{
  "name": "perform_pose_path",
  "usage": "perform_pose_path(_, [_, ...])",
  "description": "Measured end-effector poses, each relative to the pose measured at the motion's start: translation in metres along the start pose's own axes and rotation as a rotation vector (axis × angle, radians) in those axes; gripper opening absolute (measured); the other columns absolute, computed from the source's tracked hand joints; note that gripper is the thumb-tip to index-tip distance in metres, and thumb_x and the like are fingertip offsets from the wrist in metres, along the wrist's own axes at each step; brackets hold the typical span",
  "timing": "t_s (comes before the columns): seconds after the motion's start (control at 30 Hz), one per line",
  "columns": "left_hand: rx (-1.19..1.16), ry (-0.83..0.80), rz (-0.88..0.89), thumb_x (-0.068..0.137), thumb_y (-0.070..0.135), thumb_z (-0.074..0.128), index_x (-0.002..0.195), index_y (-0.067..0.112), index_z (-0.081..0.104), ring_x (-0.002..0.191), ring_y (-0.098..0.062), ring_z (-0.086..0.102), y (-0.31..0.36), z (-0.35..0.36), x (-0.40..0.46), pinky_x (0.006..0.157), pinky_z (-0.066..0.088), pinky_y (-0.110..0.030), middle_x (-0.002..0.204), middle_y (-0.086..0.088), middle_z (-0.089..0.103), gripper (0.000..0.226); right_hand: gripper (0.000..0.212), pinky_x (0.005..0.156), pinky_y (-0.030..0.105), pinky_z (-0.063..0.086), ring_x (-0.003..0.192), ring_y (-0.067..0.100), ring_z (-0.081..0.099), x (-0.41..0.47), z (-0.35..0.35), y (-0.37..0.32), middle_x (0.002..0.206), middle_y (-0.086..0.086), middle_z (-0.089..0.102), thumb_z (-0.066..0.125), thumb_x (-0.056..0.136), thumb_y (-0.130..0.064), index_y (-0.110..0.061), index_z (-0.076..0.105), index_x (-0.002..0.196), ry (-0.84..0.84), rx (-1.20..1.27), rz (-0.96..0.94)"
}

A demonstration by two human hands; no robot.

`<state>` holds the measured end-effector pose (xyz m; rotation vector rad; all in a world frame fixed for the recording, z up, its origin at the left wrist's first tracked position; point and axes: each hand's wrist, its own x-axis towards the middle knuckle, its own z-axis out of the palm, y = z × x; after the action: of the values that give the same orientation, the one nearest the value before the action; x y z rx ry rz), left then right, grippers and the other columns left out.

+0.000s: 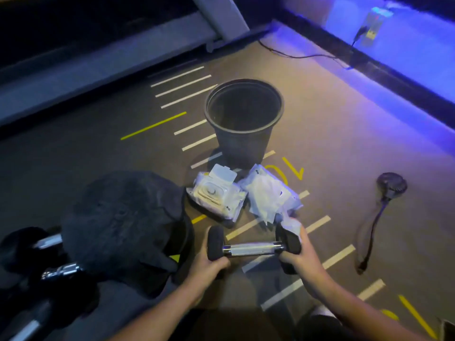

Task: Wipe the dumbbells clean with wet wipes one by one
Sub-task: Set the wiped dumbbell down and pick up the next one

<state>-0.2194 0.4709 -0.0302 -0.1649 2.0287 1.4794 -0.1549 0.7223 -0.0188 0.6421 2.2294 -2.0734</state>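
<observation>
A small dumbbell [253, 249] with black heads and a chrome handle is held just above the floor, lying left to right. My left hand [209, 267] grips its left head from below. My right hand [299, 252] wraps round the right head and presses a crumpled white wet wipe [293, 226] against it. An open pack of wet wipes [216, 195] with its flap lid up lies on the floor just beyond. Next to it lies a second white wipe pack [269, 195].
A black bin [243, 119] stands beyond the packs. A big black dumbbell head [123, 227] fills the left, with other chrome-handled dumbbells [49, 269] lower left. A black cable with a round plug [391, 187] lies at right. The floor has white and yellow lines.
</observation>
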Motion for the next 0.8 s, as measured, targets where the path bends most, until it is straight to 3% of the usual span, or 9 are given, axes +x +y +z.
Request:
perform_pose_path(0.1, [0.06,-0.02,-0.004,0.053,0.036,0.073,0.15,0.054,0.024,0.116,0.003,0.059,-0.009,-0.002,0.01,0.097,0.044,-0.023,0.128,0.032,0.061,0.11,0.082,0.098,0.034,0.039,0.116,0.015,0.05,0.001,0.001,0.011,0.128,0.006,0.053,0.059,0.054,0.0,-0.048,0.05,0.12,0.011,-0.025,0.014])
perform_pose_path(0.2, [0.109,-0.053,0.009,0.057,0.039,0.072,0.15,0.052,0.017,0.111,0.022,0.051,-0.011,-0.004,0.016,0.096,0.04,-0.017,0.12,0.051,0.052,0.11,0.079,0.088,0.023,0.045,0.106,0.007,0.052,0.003,0.0,0.008,0.127,0.002,0.053,0.058,0.055,0.001,-0.043,0.049,0.12,0.011,-0.019,0.046])
perform_pose_path(0.3, [0.153,-0.111,0.022,0.068,0.021,0.078,0.154,0.037,0.011,0.112,0.024,0.049,-0.002,-0.007,0.016,0.094,0.039,-0.007,0.138,0.029,0.048,0.111,0.078,0.089,0.024,0.044,0.107,0.005,0.052,0.002,-0.002,0.004,0.129,0.0,0.052,0.061,0.058,-0.002,-0.038,0.047,0.125,-0.011,-0.036,0.032])
perform_pose_path(0.4, [0.126,-0.151,-0.022,0.078,0.003,0.08,0.156,0.03,0.009,0.119,0.004,0.051,0.01,-0.013,0.015,0.082,0.037,0.002,0.142,0.012,0.045,0.109,0.077,0.095,0.027,0.042,0.114,0.01,0.052,0.001,-0.002,0.006,0.127,-0.011,0.053,0.063,0.06,-0.003,-0.043,0.048,0.124,-0.019,-0.051,0.025])
perform_pose_path(0.47, [0.135,-0.153,-0.02,0.07,0.017,0.084,0.156,0.031,0.012,0.125,-0.004,0.049,0.014,-0.018,0.015,0.084,0.038,-0.001,0.144,0.008,0.047,0.113,0.077,0.093,0.027,0.043,0.113,0.009,0.054,0.0,-0.002,0.006,0.125,-0.012,0.056,0.063,0.063,-0.004,-0.044,0.048,0.126,-0.002,-0.065,0.025])
perform_pose_path(0.57, [0.147,-0.155,-0.02,0.057,0.039,0.081,0.15,0.043,0.015,0.131,-0.005,0.049,0.018,-0.023,0.01,0.1,0.04,-0.012,0.148,0.006,0.048,0.114,0.072,0.091,0.027,0.045,0.108,0.004,0.057,-0.004,-0.001,0.006,0.122,-0.01,0.061,0.069,0.07,-0.007,-0.036,0.046,0.132,0.04,-0.058,0.022])
perform_pose_path(0.7, [0.174,-0.166,0.013,0.061,0.044,0.079,0.155,0.039,0.011,0.138,-0.008,0.044,0.029,-0.02,-0.001,0.119,0.032,-0.03,0.153,0.005,0.044,0.116,0.047,0.087,0.016,0.045,0.11,0.0,0.059,-0.001,0.005,0.005,0.121,-0.013,0.064,0.068,0.089,-0.011,-0.036,0.055,0.126,0.192,-0.136,0.008])
perform_pose_path(0.8, [0.227,-0.157,0.032,0.064,0.044,0.079,0.158,0.035,0.012,0.141,-0.008,0.04,0.043,-0.016,-0.012,0.121,0.028,-0.031,0.155,0.003,0.041,0.116,0.044,0.097,0.037,0.049,0.115,0.011,0.059,0.002,0.005,0.002,0.123,-0.013,0.064,0.063,0.089,-0.012,-0.039,0.059,0.123,0.233,-0.239,-0.028])
